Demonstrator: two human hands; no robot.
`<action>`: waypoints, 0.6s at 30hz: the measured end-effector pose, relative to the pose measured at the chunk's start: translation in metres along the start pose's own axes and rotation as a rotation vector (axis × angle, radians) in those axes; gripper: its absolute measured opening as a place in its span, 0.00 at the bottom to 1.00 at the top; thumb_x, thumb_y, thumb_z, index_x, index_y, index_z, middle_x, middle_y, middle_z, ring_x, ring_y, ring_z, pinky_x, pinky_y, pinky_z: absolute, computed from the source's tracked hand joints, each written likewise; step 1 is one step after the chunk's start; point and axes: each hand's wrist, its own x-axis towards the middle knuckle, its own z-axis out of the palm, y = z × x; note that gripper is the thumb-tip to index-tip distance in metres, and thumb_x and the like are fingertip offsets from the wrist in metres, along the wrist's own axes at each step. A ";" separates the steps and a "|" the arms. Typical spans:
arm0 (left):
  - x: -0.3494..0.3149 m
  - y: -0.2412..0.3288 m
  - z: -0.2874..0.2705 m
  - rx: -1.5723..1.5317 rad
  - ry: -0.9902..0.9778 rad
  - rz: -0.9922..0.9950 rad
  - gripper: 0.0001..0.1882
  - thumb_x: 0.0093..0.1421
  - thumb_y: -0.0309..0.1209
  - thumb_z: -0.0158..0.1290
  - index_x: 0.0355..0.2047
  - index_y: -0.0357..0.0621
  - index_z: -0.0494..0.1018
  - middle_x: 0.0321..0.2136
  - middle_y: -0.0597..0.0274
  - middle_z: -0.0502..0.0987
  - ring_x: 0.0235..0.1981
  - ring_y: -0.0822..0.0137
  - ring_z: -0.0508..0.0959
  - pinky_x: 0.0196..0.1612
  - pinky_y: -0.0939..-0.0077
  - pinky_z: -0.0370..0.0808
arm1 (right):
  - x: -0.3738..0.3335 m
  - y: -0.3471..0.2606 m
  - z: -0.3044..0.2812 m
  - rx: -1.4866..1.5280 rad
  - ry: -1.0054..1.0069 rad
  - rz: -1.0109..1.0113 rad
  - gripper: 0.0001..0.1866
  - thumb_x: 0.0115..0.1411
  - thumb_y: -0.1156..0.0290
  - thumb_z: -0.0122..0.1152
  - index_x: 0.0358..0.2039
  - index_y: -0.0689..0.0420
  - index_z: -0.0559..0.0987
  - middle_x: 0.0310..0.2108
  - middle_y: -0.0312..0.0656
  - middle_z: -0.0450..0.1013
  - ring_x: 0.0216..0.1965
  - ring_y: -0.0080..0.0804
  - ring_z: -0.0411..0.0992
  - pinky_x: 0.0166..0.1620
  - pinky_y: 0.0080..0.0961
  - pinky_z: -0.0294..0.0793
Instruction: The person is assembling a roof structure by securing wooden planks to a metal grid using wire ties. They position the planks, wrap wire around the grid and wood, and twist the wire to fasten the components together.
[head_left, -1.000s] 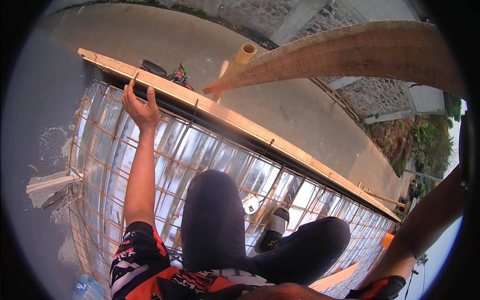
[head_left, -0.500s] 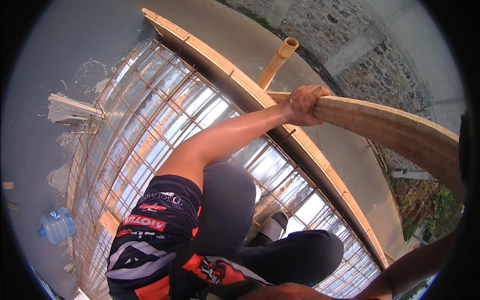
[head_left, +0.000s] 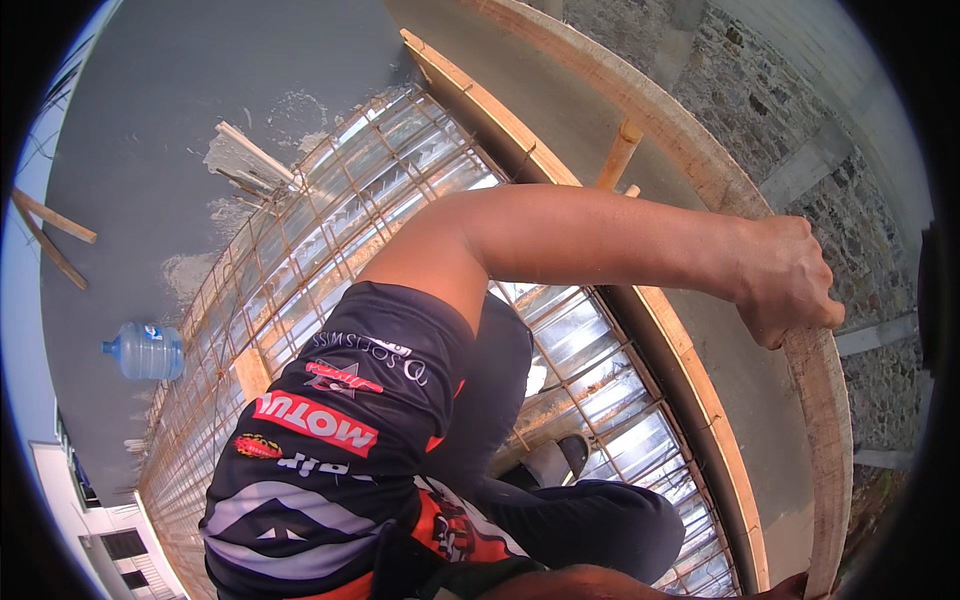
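Note:
A long wooden plank (head_left: 700, 150) runs in a curve from the upper edge down to the lower right. My left hand (head_left: 785, 280) is closed round it, the arm reaching across my body past the formwork edge. At the lower edge, a bit of my right hand (head_left: 792, 588) shows beside the plank's lower part; its fingers are mostly hidden. Below me a rebar grid (head_left: 330, 200) lies over shiny corrugated metal sheets (head_left: 620, 410), and my shoe (head_left: 560, 462) rests there.
A wooden form board (head_left: 690, 390) edges the grid, with a bamboo pole (head_left: 620, 155) beyond it. A grey wall (head_left: 150, 210) with pale rods (head_left: 258, 155) jutting out stands at the left, near a blue water jug (head_left: 145, 350). A stone wall (head_left: 800, 110) rises at the far right.
My left hand has moved right and down in view with the plank, away from the form board. The plank has swung from roughly crosswise to steeply lengthwise. The view has shifted too.

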 end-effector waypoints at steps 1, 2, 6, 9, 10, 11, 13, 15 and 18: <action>-0.002 0.007 0.000 -0.021 -0.036 -0.016 0.26 0.53 0.44 0.71 0.51 0.52 0.82 0.33 0.55 0.88 0.39 0.53 0.90 0.43 0.53 0.84 | -0.020 0.019 0.022 0.054 -0.058 0.050 0.31 0.71 0.52 0.67 0.66 0.59 0.75 0.65 0.49 0.73 0.66 0.54 0.70 0.66 0.47 0.70; -0.002 0.008 0.007 -0.054 -0.063 -0.024 0.26 0.53 0.43 0.70 0.51 0.51 0.82 0.33 0.53 0.88 0.39 0.52 0.90 0.43 0.51 0.85 | -0.038 0.038 0.043 0.086 -0.120 0.095 0.32 0.71 0.52 0.66 0.68 0.59 0.74 0.67 0.49 0.72 0.68 0.55 0.69 0.69 0.48 0.68; -0.070 0.011 0.021 -0.229 -0.347 -0.254 0.32 0.53 0.44 0.70 0.57 0.48 0.79 0.36 0.45 0.87 0.42 0.44 0.89 0.44 0.47 0.85 | -0.104 -0.025 0.160 0.494 -0.373 0.473 0.30 0.77 0.55 0.60 0.72 0.59 0.74 0.71 0.49 0.72 0.72 0.59 0.69 0.73 0.50 0.68; -0.138 0.010 0.032 -0.263 -0.509 -0.450 0.36 0.54 0.44 0.70 0.63 0.48 0.75 0.37 0.44 0.87 0.43 0.42 0.88 0.46 0.46 0.84 | -0.095 -0.072 0.232 0.402 -0.528 0.344 0.27 0.78 0.54 0.58 0.72 0.54 0.76 0.68 0.47 0.75 0.69 0.55 0.72 0.70 0.53 0.71; -0.166 0.012 0.033 -0.304 -0.497 -0.526 0.38 0.54 0.43 0.70 0.64 0.49 0.74 0.38 0.45 0.87 0.44 0.41 0.88 0.47 0.46 0.84 | -0.091 -0.085 0.260 0.370 -0.578 0.294 0.27 0.79 0.54 0.57 0.72 0.52 0.76 0.67 0.46 0.76 0.68 0.54 0.73 0.68 0.54 0.72; -0.193 0.014 0.035 -0.345 -0.478 -0.594 0.40 0.54 0.42 0.70 0.66 0.49 0.72 0.38 0.45 0.87 0.44 0.41 0.87 0.49 0.46 0.83 | -0.088 -0.097 0.286 0.329 -0.622 0.243 0.26 0.79 0.54 0.56 0.71 0.50 0.77 0.65 0.45 0.77 0.67 0.53 0.74 0.67 0.55 0.73; -0.244 0.009 0.041 -0.448 -0.494 -0.706 0.41 0.54 0.40 0.70 0.68 0.51 0.71 0.42 0.44 0.87 0.46 0.40 0.86 0.51 0.47 0.82 | -0.070 -0.133 0.333 0.439 -0.545 0.041 0.24 0.79 0.54 0.56 0.71 0.47 0.78 0.66 0.45 0.77 0.65 0.50 0.76 0.63 0.56 0.77; -0.301 0.022 0.040 -0.553 -0.574 -0.942 0.42 0.53 0.37 0.70 0.69 0.53 0.70 0.45 0.44 0.86 0.49 0.40 0.85 0.52 0.47 0.80 | -0.056 -0.231 0.327 0.418 -0.617 -0.245 0.22 0.80 0.57 0.55 0.68 0.49 0.80 0.64 0.45 0.78 0.61 0.48 0.79 0.59 0.49 0.81; -0.385 0.028 0.050 -0.626 -0.532 -1.114 0.45 0.53 0.46 0.76 0.69 0.49 0.70 0.50 0.43 0.85 0.54 0.39 0.83 0.56 0.48 0.79 | -0.009 -0.359 0.297 0.543 -0.798 -0.442 0.26 0.78 0.56 0.58 0.70 0.54 0.77 0.62 0.51 0.79 0.61 0.46 0.80 0.58 0.43 0.81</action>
